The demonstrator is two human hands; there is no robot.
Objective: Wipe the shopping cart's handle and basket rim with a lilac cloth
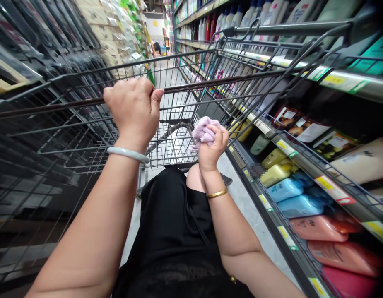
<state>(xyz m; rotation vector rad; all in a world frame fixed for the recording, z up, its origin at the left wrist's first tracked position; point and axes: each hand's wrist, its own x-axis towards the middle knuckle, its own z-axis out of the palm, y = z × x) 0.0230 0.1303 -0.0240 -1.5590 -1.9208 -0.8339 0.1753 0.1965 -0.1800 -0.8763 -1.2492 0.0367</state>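
Note:
My left hand [133, 105] is closed around a thin dark bar of a wire shopping cart [237, 80], its thumb lying along the bar. A pale bangle circles that wrist. Lower and to the right, my right hand [213, 145] grips a crumpled light purple cloth [205, 127], which bulges out above the fingers. A gold bracelet is on the right wrist. The cart's grey wire basket spreads in front of me and to both sides, with the floor showing through its mesh. My knees, under black clothing, are below the cart.
On the right, shelves [303, 165] hold bottles, with blue bottles [286, 190] and orange bottles [318, 227] low down and price tags along the edges. Packaged goods hang on the left display [95, 25]. A pale floor aisle [169, 74] runs ahead between them.

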